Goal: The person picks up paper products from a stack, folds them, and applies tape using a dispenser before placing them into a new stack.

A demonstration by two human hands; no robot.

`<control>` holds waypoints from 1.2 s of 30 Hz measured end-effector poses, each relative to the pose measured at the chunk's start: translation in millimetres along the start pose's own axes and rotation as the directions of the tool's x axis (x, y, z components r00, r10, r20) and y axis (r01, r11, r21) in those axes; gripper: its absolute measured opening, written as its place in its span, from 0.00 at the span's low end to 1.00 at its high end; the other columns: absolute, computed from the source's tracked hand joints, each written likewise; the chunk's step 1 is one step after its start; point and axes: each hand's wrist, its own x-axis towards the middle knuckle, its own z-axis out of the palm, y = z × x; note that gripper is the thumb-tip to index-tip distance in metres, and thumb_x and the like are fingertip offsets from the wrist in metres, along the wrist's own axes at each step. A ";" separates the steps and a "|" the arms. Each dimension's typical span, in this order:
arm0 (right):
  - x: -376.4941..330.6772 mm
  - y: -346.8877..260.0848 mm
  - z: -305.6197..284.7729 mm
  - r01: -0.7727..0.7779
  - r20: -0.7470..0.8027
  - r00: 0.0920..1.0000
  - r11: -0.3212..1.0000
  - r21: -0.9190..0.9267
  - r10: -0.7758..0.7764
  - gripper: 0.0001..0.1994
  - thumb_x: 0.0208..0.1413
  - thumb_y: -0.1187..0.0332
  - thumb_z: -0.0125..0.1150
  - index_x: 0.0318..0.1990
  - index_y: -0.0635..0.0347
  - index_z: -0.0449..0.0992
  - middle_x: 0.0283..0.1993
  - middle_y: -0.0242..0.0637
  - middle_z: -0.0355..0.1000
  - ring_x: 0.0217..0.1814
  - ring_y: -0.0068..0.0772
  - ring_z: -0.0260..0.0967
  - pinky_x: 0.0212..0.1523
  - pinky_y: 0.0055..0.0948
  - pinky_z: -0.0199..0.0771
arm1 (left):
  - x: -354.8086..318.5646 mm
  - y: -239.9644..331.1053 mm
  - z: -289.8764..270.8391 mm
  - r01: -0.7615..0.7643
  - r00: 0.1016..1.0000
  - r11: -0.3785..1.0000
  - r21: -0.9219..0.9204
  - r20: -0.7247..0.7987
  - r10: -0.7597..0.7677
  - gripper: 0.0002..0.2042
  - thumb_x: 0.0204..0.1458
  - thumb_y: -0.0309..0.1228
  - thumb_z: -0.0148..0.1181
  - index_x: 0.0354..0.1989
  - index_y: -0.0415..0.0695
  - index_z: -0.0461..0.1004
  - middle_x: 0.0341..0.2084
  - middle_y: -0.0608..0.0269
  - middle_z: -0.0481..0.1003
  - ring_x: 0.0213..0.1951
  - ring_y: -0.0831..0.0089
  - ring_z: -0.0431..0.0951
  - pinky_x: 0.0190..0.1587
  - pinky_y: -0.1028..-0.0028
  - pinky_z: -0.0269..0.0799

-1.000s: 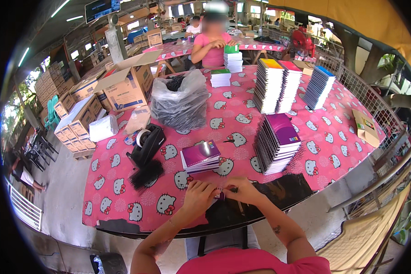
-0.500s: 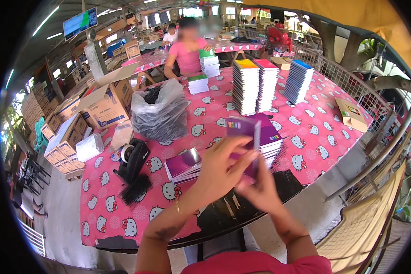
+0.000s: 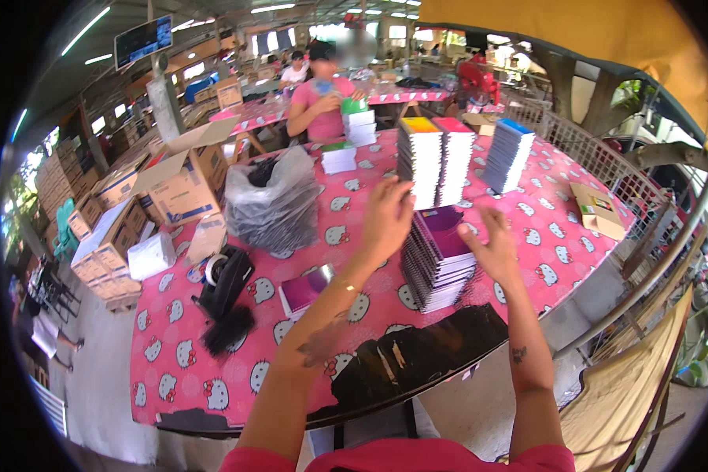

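A stack of purple spiral notebooks (image 3: 448,232) stands at the table's near middle, wire bindings facing left. My left hand (image 3: 388,220) is at the stack's far left corner, fingers loosely bent and apart, with nothing seen in them. At the right side of the stack, my right hand (image 3: 492,242) is spread, its thumb close to the top cover; whether it touches is hard to tell. A low pile of purple notebooks (image 3: 305,291) lies left of my left forearm.
Taller notebook stacks, yellow (image 3: 419,161), red (image 3: 455,161) and blue (image 3: 507,157), stand beyond. Leftward are a plastic bag of black pieces (image 3: 271,204), a tape dispenser (image 3: 226,283) and cardboard boxes (image 3: 185,185). A person in pink (image 3: 322,110) works across the table by green-covered stacks (image 3: 359,124).
The purple notebook I held up is out of my hands, and the stack looks taller. My hands have parted to either side of it. The person opposite has raised their hands.
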 end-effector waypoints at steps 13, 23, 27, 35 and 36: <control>-98.4 -108.6 58.6 0.155 0.141 0.934 0.731 0.664 -0.327 0.19 0.54 0.75 0.67 0.55 0.61 0.77 0.55 0.48 0.70 0.58 0.49 0.69 0.57 0.39 0.69 | -161.1 -16.1 -211.0 -0.129 0.814 0.877 0.464 0.554 -0.173 0.11 0.50 0.23 0.61 0.43 0.39 0.79 0.43 0.51 0.80 0.43 0.54 0.80 0.46 0.61 0.77; -147.5 -96.6 157.2 -0.284 0.456 0.887 0.691 0.665 -0.075 0.25 0.54 0.69 0.69 0.61 0.59 0.73 0.54 0.47 0.72 0.57 0.43 0.71 0.53 0.36 0.73 | -160.5 -18.9 -213.8 0.022 0.872 0.904 0.428 0.435 -0.227 0.14 0.52 0.33 0.68 0.45 0.40 0.81 0.40 0.57 0.81 0.40 0.56 0.80 0.43 0.61 0.76; -146.1 -109.7 176.1 -0.393 0.559 0.828 0.671 0.629 -0.040 0.26 0.55 0.65 0.69 0.61 0.61 0.72 0.55 0.47 0.72 0.58 0.41 0.72 0.49 0.35 0.74 | -158.5 -37.8 -218.4 0.186 0.827 0.907 0.377 0.438 -0.352 0.13 0.50 0.35 0.70 0.42 0.43 0.84 0.38 0.59 0.81 0.39 0.58 0.80 0.43 0.63 0.76; -151.1 -124.2 185.9 -0.303 0.486 0.872 0.705 0.641 -0.066 0.25 0.55 0.64 0.67 0.59 0.65 0.72 0.54 0.49 0.72 0.57 0.45 0.73 0.51 0.38 0.74 | -148.8 -39.9 -220.7 0.336 0.752 0.862 0.379 0.443 -0.488 0.11 0.53 0.38 0.67 0.40 0.47 0.86 0.34 0.60 0.81 0.39 0.59 0.81 0.42 0.64 0.75; -151.3 -124.3 185.9 -0.281 0.469 0.881 0.718 0.637 -0.071 0.25 0.55 0.65 0.67 0.59 0.65 0.72 0.53 0.50 0.72 0.56 0.46 0.73 0.52 0.38 0.74 | -148.6 -39.0 -219.9 0.345 0.749 0.858 0.380 0.439 -0.496 0.11 0.53 0.38 0.67 0.40 0.47 0.86 0.34 0.60 0.81 0.39 0.59 0.81 0.42 0.64 0.75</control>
